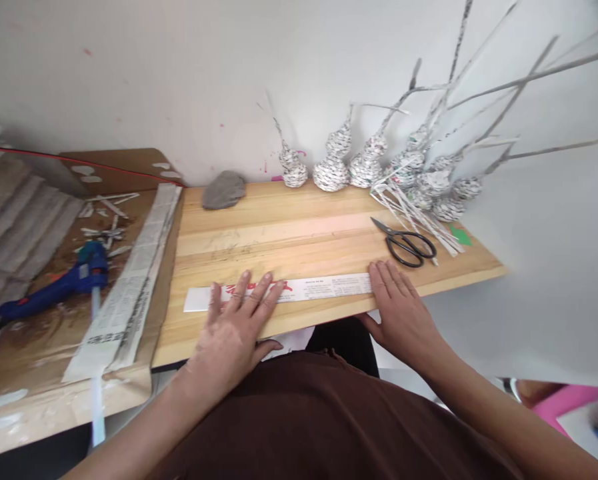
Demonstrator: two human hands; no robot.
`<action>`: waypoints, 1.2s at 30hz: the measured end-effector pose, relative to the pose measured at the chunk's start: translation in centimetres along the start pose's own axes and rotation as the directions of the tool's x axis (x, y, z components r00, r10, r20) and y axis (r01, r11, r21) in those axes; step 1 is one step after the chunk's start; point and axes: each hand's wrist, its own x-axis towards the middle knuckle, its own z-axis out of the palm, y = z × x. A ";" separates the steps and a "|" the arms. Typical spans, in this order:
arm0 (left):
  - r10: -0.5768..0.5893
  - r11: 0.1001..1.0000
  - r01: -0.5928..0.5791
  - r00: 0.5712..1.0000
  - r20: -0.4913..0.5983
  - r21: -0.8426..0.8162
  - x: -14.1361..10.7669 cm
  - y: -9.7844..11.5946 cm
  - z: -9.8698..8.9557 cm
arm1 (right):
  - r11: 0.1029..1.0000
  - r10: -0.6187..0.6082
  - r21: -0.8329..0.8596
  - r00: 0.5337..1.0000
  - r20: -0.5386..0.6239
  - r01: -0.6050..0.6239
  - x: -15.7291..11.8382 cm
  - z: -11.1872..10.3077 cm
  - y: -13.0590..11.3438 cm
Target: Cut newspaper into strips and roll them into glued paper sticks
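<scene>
A long strip of newspaper (323,288) lies flat along the front edge of the wooden board (289,227). My left hand (239,320) rests on its left part, fingers spread over the red print, thumb off the board's front edge. At the strip's right end lies my right hand (401,310), its fingers stretched flat on the paper and its thumb below the edge. Neither hand grips anything. Just beyond my right hand are black-handled scissors (406,243), with their blades pointing to the back left.
Several woven paper gourd shapes (331,172) with long stems stand at the back right, beside thin paper rolls (413,213). A grey rag-like lump (223,191) lies at the back left. Left are a blue glue gun (86,273), newspaper strips (123,300) and a paper stack (19,213).
</scene>
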 end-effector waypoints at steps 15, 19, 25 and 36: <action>0.093 0.986 -0.080 0.992 0.080 -0.143 3.2 3.1 0.4 | 0.961 -0.258 0.073 0.962 -0.088 0.265 2.3 2.0 -5.2; -0.091 0.988 0.105 0.989 0.120 -0.113 -0.5 -1.4 -0.9 | 0.965 -0.240 0.080 0.966 -0.098 0.248 2.4 1.8 -5.3; -0.196 0.971 0.209 0.974 0.115 -0.116 -3.5 -4.8 -1.2 | 0.973 -0.216 0.062 0.971 -0.099 0.223 2.4 1.8 -5.7; -0.270 0.958 0.276 0.960 0.079 -0.073 -3.9 -4.8 -1.6 | 0.971 -0.208 0.089 0.970 -0.123 0.220 2.5 1.8 -5.6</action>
